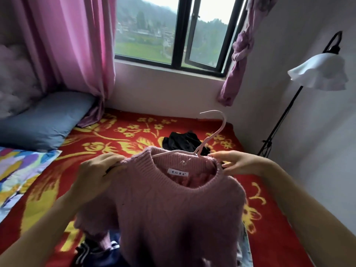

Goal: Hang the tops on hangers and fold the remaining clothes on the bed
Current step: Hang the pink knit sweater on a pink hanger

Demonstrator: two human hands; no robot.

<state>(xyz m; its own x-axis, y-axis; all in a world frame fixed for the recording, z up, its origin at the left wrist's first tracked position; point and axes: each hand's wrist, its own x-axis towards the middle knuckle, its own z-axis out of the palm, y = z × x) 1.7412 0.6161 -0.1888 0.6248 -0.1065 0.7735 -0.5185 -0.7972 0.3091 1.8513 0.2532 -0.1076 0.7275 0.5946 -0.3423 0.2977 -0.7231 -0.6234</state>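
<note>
Over the bed, our left hand [96, 170] curls its fingers round one shoulder of a sweater [173, 209], while our right hand [237, 162] pinches the collar edge on the other side between thumb and fingertips. We hold the sweater up in the air between us and the mattress, its front hanging down. A hanger [223, 125] sits inside the neck; its thin pale pink hook stands tilted above the collar.

The sweater is a dusty pink knit, fuzzy, with a ribbed round neck and a small white label. Below its hem lies a dark garment with white stripes [92, 253]. Beyond the hook, a crumpled black garment [183, 140] lies on the bedspread [125, 135], a red woven cover with yellow flowers, with open cloth all round it.

At the left edge rest a smooth blue pillow [44, 124] and a many-coloured sheet [19, 170]. Pink curtains [77, 45] hang beside a dark-framed window [177, 31]. A black floor lamp [319, 74] with a frilled white shade stands against the right wall, just beside the bed's corner.
</note>
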